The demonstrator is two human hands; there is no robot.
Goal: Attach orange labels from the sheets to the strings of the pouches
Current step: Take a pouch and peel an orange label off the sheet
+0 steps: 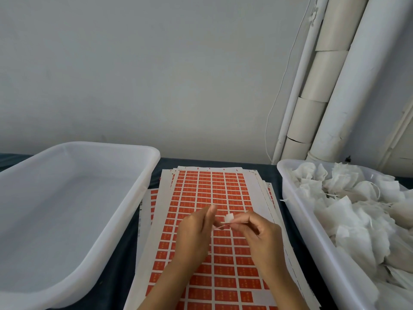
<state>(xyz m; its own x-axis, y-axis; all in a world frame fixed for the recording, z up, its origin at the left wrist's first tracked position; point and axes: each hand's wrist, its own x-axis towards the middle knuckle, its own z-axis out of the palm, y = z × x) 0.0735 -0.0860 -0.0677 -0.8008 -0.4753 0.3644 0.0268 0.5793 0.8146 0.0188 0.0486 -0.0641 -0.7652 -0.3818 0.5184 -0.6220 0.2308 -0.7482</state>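
- Right hand (260,231) pinches a small white label (229,218) at its fingertips.
- Left hand (196,231), fingers curled, pinches a thin string (220,227) just beside it.
- Orange label sheets (221,191) lie beneath both hands.
- White pouches (357,209) fill the bin (290,198) right of the fingers.

Rear wall (156,70): plain, pale grey-white, matte, evenly lit by soft diffuse light with no hard shadows. Table surface (263,168): dark blue-grey covering, butted against the wall's foot, showing only in narrow strips. Pipes (348,81): a bundle of white and cream vertical tubes of differing widths, leaning slightly, standing in the far right corner; the cream pipe (321,70) shows jointed sleeve sections, the wide white one scuffs and chipped paint. Thin white cable (282,86): hangs loosely down the wall just left of the pipes, curving toward the table edge.
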